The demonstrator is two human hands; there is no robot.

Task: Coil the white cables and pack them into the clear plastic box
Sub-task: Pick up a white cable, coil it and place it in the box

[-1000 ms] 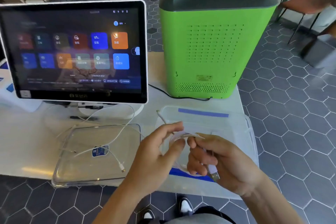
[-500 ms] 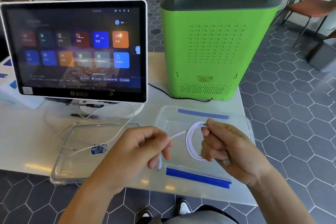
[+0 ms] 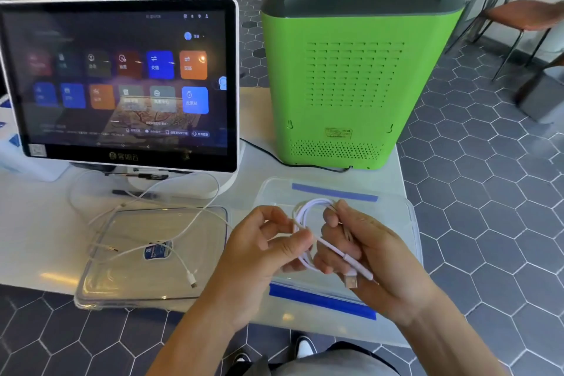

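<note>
I hold a coiled white cable between both hands above the clear plastic box, which has blue clips on its near and far rims. My right hand grips the loops, and the cable's USB plug sticks out below its fingers. My left hand pinches the coil's left side with thumb and forefinger. Another white cable lies loose and uncoiled over the clear lid to the left, trailing toward the monitor.
A touchscreen monitor stands at the back left on a white base. A green machine with a black power cord sits behind the box. The table's edge runs close to my body, and chairs stand on the hexagon-tiled floor at the right.
My left hand has moved right and now pinches the coil, where before it pulled the cable's loose end aside. The loose end is wrapped in, and both plugs now lie by my right fingers.
</note>
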